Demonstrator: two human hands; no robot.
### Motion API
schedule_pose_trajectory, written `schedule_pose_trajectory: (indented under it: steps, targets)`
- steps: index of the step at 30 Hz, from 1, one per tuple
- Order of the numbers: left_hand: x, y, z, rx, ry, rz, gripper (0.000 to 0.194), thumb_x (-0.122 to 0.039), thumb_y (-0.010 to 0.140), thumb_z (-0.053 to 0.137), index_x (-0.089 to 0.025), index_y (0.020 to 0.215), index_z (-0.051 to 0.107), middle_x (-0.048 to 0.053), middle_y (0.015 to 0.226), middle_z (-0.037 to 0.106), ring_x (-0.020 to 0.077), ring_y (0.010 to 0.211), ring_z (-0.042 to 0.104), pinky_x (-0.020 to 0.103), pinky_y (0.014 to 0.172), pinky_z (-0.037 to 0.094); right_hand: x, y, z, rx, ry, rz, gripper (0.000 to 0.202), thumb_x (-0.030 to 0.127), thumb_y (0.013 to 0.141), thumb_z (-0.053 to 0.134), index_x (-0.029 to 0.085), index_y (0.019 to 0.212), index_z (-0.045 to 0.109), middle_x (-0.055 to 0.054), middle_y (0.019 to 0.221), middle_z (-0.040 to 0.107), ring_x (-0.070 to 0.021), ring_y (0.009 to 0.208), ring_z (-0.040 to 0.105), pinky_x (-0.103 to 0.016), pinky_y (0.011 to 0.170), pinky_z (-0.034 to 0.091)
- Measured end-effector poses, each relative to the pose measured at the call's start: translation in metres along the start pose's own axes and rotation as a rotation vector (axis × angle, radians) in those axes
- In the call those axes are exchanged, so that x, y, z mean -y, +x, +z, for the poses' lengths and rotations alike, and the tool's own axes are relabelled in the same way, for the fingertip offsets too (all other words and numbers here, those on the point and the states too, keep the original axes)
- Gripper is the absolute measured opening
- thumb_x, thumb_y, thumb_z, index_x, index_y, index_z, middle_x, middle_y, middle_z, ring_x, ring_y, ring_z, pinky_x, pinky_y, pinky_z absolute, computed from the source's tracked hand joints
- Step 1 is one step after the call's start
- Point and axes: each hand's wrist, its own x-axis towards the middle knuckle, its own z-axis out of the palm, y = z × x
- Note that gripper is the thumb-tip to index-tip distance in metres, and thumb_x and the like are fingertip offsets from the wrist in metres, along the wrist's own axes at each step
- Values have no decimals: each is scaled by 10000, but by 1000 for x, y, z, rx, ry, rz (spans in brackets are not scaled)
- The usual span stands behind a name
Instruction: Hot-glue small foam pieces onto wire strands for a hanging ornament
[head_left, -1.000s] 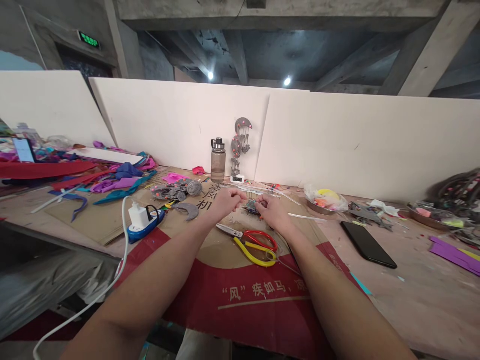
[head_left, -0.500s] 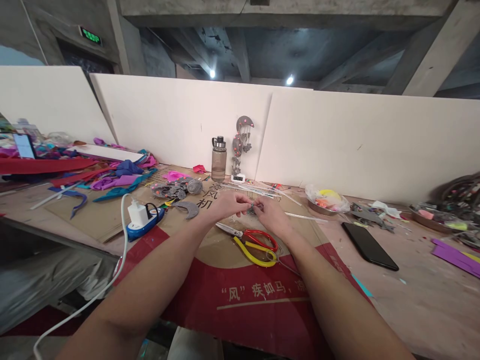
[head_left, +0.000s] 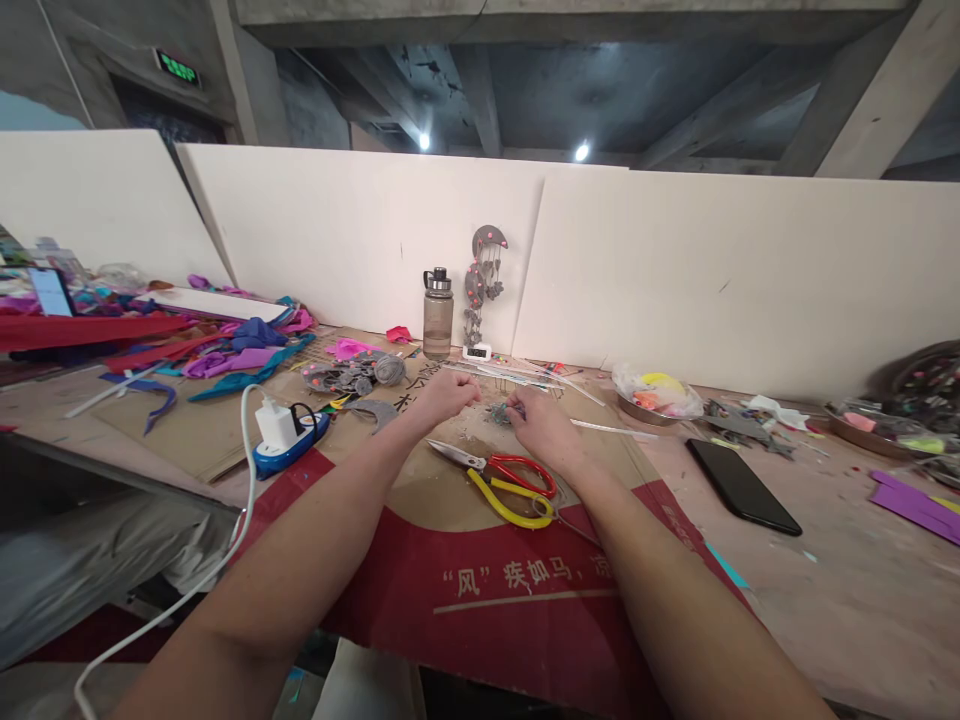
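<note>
My left hand (head_left: 448,397) hovers over the cardboard sheet (head_left: 450,500), thumb and fingers pinched together; whatever is in them is too small to make out. Opposite it, my right hand (head_left: 541,428) has its fingers closed at the edge of a small grey-green fuzzy piece (head_left: 499,412), partly hidden by the fingertips. A gap separates the two hands. Just below them lie scissors (head_left: 517,485) with one red and one yellow handle, blades pointing left. A grey crescent piece (head_left: 377,412) rests beyond my left wrist.
Behind stand a water bottle (head_left: 438,315), a small white clock (head_left: 477,352) and a grey hanging ornament (head_left: 489,240). Thin white strips (head_left: 517,375) lie ahead. A black phone (head_left: 742,487) is at right, a blue power strip (head_left: 289,450) with cable at left, beside coloured fabric (head_left: 232,355).
My left hand has drawn away to the left from my right hand; their fingertips were together before. The right hand has stayed nearly in place, and more of the grey-green piece shows.
</note>
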Motion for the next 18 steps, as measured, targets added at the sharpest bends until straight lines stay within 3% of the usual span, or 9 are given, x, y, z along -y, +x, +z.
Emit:
schedule_pose_trajectory:
  steps: [4, 9, 13, 18]
  targets:
    - [-5, -6, -1, 189, -46, 81, 205, -306, 724, 583, -139, 742, 700, 14, 635, 622, 95, 533, 525, 191, 463, 391, 1, 0, -1, 35, -23, -19, 110, 125, 857, 494, 166, 850, 595, -67, 881, 637, -165, 820, 536, -258, 704, 338]
    - [-7, -12, 7, 319, -15, 85, 171, -299, 709, 632, -143, 736, 699, 3, 595, 628, 76, 470, 498, 187, 454, 400, 3, 0, -3, 43, -86, -29, 128, 121, 873, 483, 160, 865, 605, -89, 945, 638, -182, 888, 551, -271, 751, 356]
    - [-3, -10, 15, 328, -119, 23, 88, -206, 693, 633, -128, 709, 669, 10, 583, 635, 84, 499, 548, 183, 478, 457, 7, -2, -3, 54, -137, -21, 138, 124, 881, 477, 155, 887, 612, -112, 991, 629, -200, 925, 555, -287, 778, 368]
    - [0, -8, 21, 256, -110, -39, 20, -149, 682, 637, -135, 669, 644, -2, 558, 628, 88, 491, 565, 183, 466, 476, 7, -3, 0, 13, -64, -5, 111, 132, 872, 493, 159, 896, 598, -89, 951, 623, -184, 872, 554, -279, 759, 379]
